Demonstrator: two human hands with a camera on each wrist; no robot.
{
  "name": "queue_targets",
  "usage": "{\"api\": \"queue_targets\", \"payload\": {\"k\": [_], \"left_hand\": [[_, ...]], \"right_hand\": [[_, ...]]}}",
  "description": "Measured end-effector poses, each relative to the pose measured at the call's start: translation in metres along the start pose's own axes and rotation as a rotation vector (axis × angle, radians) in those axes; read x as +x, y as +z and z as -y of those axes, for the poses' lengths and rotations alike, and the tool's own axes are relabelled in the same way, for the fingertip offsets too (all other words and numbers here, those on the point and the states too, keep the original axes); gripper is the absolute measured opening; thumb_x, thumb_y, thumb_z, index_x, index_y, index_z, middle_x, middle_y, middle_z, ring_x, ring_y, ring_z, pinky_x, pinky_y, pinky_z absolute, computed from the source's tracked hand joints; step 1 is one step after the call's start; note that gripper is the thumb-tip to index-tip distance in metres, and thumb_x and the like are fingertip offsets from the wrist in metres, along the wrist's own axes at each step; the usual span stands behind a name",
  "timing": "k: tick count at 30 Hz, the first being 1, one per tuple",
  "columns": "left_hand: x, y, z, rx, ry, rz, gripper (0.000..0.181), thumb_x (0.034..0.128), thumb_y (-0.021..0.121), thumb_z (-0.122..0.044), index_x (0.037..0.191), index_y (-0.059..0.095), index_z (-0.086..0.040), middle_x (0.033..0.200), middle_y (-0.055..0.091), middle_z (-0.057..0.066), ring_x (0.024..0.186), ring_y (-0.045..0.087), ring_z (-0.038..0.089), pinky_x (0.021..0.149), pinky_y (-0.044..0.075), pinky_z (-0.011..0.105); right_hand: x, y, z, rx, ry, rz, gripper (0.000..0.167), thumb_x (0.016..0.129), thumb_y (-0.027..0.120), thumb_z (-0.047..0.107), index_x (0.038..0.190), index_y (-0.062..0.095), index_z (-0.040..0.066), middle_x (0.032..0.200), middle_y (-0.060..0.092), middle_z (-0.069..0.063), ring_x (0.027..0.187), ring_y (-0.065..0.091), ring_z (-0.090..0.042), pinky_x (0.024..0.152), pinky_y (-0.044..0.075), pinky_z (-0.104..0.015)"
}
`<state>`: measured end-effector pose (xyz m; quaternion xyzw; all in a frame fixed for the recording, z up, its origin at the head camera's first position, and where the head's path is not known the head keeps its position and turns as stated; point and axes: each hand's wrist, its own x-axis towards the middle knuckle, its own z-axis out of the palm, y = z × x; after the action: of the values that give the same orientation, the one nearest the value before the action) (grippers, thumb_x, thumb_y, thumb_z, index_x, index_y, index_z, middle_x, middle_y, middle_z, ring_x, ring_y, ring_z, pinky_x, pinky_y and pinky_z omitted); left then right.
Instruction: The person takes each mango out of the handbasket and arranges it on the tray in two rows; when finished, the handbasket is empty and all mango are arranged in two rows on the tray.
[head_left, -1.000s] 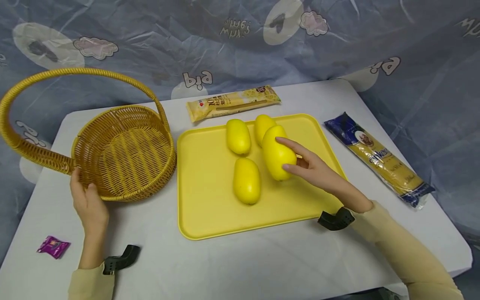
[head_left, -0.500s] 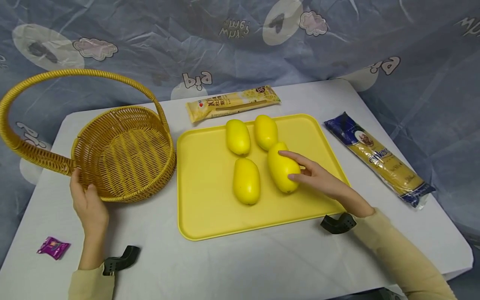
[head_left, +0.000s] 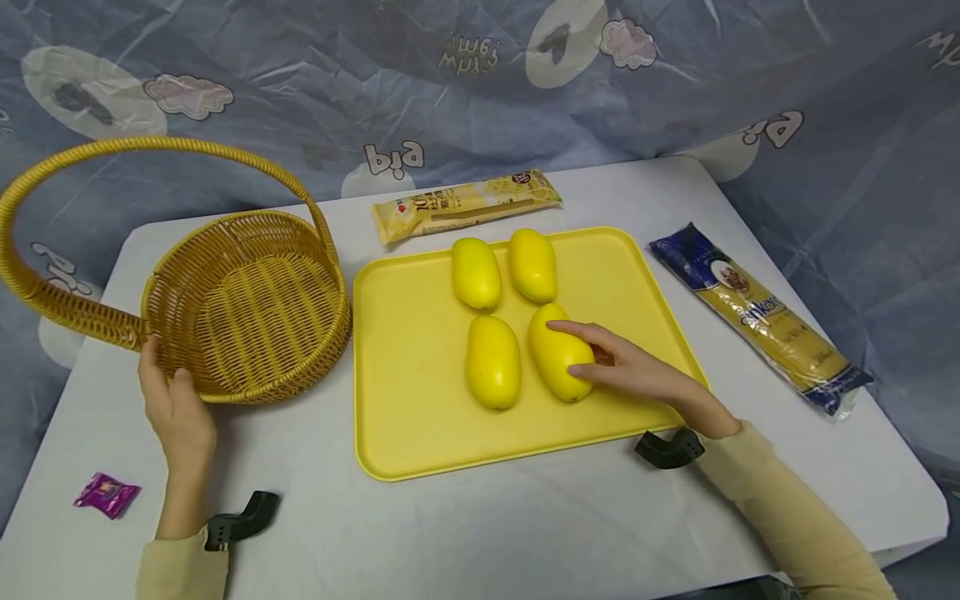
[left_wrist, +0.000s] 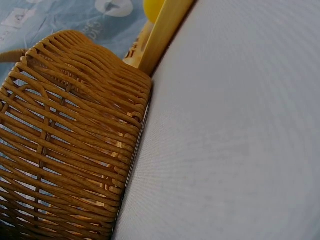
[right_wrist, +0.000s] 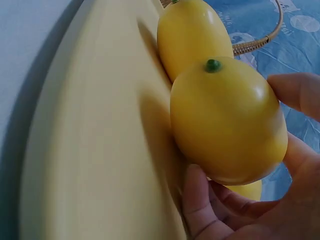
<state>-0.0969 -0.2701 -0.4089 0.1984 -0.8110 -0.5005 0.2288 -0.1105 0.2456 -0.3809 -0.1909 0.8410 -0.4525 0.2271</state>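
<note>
My right hand [head_left: 626, 362] grips a yellow mango [head_left: 557, 354] by its sides, thumb and fingers around it. Up close in the right wrist view, that mango [right_wrist: 227, 122] shows a green stem nub. It is at the tray's surface, beside another mango [head_left: 492, 362] to its left. Two more mangoes, one at the back left [head_left: 476, 273] and one at the back right [head_left: 533, 265], lie on the yellow tray [head_left: 405, 417]. My left hand [head_left: 180, 417] holds the near-left rim of the woven basket [head_left: 300, 379], below the handle's base; some of its fingers are hidden.
Behind the tray lies a yellow noodle packet [head_left: 468, 206]. A blue and gold pasta bag [head_left: 757, 321] is to the tray's right. At the front left is a small purple wrapped candy [head_left: 107, 495]. The basket's tall handle [head_left: 161, 143] arches over its back and left.
My right hand has brought its mango down and toward me, from against the back-right mango to beside the front-left one. The left hand and basket have stayed put.
</note>
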Motion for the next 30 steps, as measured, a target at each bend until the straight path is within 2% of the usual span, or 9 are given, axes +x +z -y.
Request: {"api": "queue_targets", "payload": {"k": [4, 7, 10, 13, 17, 20, 24, 27, 30], "left_hand": [[-0.001, 0.002, 0.0, -0.009, -0.001, 0.006, 0.052, 0.0962, 0.025, -0.017, 0.148, 0.024, -0.02, 0.157, 0.022, -0.001, 0.145, 0.014, 0.004, 0.118, 0.008, 0.017], [-0.001, 0.002, 0.0, -0.004, 0.002, 0.005, 0.052, 0.0962, 0.024, -0.017, 0.148, 0.024, -0.019, 0.156, 0.023, -0.001, 0.145, 0.014, 0.004, 0.118, 0.008, 0.018], [-0.002, 0.002, 0.0, -0.001, 0.005, 0.002, 0.052, 0.0962, 0.024, -0.017, 0.148, 0.024, -0.02, 0.156, 0.023, -0.001, 0.145, 0.015, 0.004, 0.118, 0.008, 0.018], [-0.002, 0.002, 0.0, -0.003, 0.005, 0.003, 0.052, 0.0962, 0.024, -0.017, 0.148, 0.024, -0.019, 0.156, 0.023, -0.001, 0.145, 0.014, 0.004, 0.118, 0.008, 0.018], [-0.002, 0.001, -0.001, 0.003, 0.0, 0.003, 0.052, 0.0961, 0.024, -0.017, 0.148, 0.024, -0.019, 0.156, 0.022, -0.001, 0.145, 0.014, 0.004, 0.118, 0.008, 0.018], [-0.002, 0.001, -0.002, 0.009, -0.006, 0.006, 0.052, 0.0962, 0.025, -0.018, 0.148, 0.023, -0.019, 0.157, 0.022, -0.001, 0.145, 0.014, 0.004, 0.118, 0.008, 0.018], [-0.001, 0.0, -0.003, 0.009, -0.015, 0.005, 0.052, 0.0964, 0.025, -0.018, 0.149, 0.024, -0.019, 0.157, 0.022, -0.001, 0.145, 0.014, 0.004, 0.118, 0.008, 0.017], [-0.001, -0.002, -0.003, 0.01, -0.017, 0.008, 0.052, 0.0965, 0.025, -0.018, 0.148, 0.024, -0.019, 0.157, 0.021, -0.001, 0.145, 0.014, 0.003, 0.118, 0.008, 0.017], [-0.001, -0.002, -0.004, 0.012, -0.01, 0.016, 0.052, 0.0965, 0.025, -0.018, 0.149, 0.023, -0.019, 0.157, 0.021, -0.001, 0.145, 0.013, 0.004, 0.118, 0.008, 0.018]], "right_hand": [[-0.003, -0.001, -0.01, -0.041, -0.021, -0.061, 0.058, 0.096, 0.051, 0.02, 0.148, 0.028, 0.026, 0.147, 0.031, -0.013, 0.122, 0.034, -0.025, 0.099, 0.035, -0.035], [-0.006, -0.002, -0.014, -0.018, -0.023, -0.083, 0.057, 0.096, 0.049, 0.019, 0.148, 0.026, 0.025, 0.149, 0.028, -0.013, 0.13, 0.03, -0.027, 0.105, 0.031, -0.042], [-0.009, -0.002, -0.014, 0.003, -0.033, -0.08, 0.057, 0.097, 0.049, 0.019, 0.148, 0.026, 0.026, 0.152, 0.026, -0.011, 0.135, 0.027, -0.024, 0.109, 0.029, -0.027], [-0.01, -0.002, -0.014, 0.011, -0.043, -0.076, 0.057, 0.097, 0.048, 0.02, 0.149, 0.026, 0.026, 0.154, 0.025, -0.009, 0.135, 0.027, -0.013, 0.102, 0.025, -0.007], [-0.01, -0.002, -0.013, 0.018, -0.046, -0.08, 0.056, 0.098, 0.046, 0.019, 0.149, 0.025, 0.025, 0.154, 0.025, -0.011, 0.125, 0.03, 0.0, 0.096, 0.027, -0.006], [-0.009, -0.001, -0.014, 0.013, -0.054, -0.083, 0.055, 0.098, 0.045, 0.018, 0.149, 0.024, 0.022, 0.15, 0.029, -0.013, 0.113, 0.034, -0.005, 0.088, 0.031, -0.013], [-0.007, 0.001, -0.013, 0.042, -0.058, -0.076, 0.054, 0.099, 0.043, 0.018, 0.149, 0.024, 0.022, 0.153, 0.025, -0.012, 0.127, 0.033, -0.017, 0.092, 0.029, -0.008], [-0.007, 0.004, -0.012, 0.073, -0.047, -0.073, 0.054, 0.099, 0.043, 0.02, 0.149, 0.024, 0.025, 0.157, 0.019, -0.01, 0.14, 0.022, -0.025, 0.101, 0.022, -0.002], [-0.007, 0.005, -0.013, 0.068, -0.045, -0.083, 0.054, 0.099, 0.043, 0.02, 0.149, 0.024, 0.025, 0.156, 0.021, -0.011, 0.136, 0.026, -0.022, 0.099, 0.025, -0.002]]}}
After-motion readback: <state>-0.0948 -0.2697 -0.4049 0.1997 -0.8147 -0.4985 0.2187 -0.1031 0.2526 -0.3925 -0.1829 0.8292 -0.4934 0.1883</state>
